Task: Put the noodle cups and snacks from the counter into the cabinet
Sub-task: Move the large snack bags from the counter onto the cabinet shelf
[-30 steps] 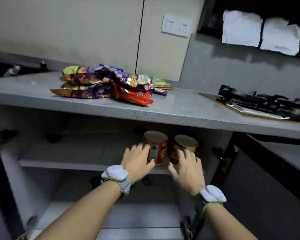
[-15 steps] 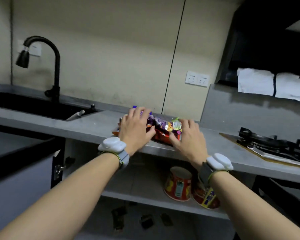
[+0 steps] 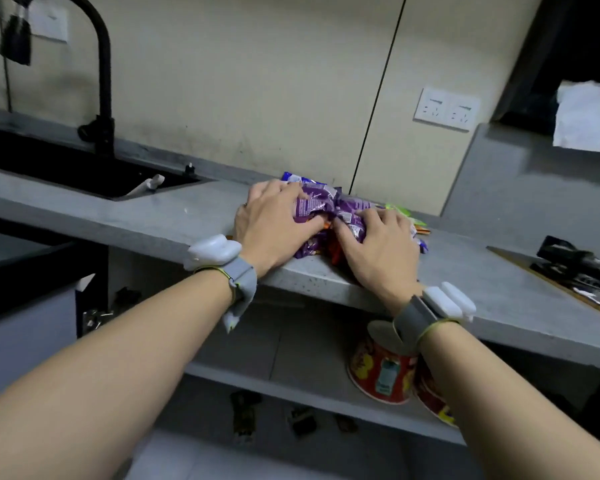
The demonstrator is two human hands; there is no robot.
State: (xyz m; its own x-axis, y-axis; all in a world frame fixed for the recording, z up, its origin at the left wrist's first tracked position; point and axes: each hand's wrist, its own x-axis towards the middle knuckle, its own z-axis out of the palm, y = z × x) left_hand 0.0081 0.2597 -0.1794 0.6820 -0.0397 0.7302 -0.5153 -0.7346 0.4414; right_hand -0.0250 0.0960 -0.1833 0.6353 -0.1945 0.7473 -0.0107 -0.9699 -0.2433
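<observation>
A pile of snack bags [image 3: 321, 204], mostly purple with red and green ones below and behind, lies on the grey counter [image 3: 174, 220] near its front edge. My left hand [image 3: 274, 223] is clasped over the pile's left side and my right hand [image 3: 378, 244] presses on its right side, both gripping the bags. Below, on the open cabinet's shelf [image 3: 274, 355], stand two red noodle cups [image 3: 381, 372], the right one partly hidden by my right forearm.
A black sink [image 3: 66, 168] with a tall black faucet [image 3: 101, 81] sits at the left. A gas stove [image 3: 575, 268] is at the right edge. An open cabinet door [image 3: 25, 334] stands at lower left. Small dark items lie on the cabinet floor [image 3: 274, 417].
My hands left the noodle cups on the shelf, rose to the counter and closed on the snack pile. The view tilted up and moved closer.
</observation>
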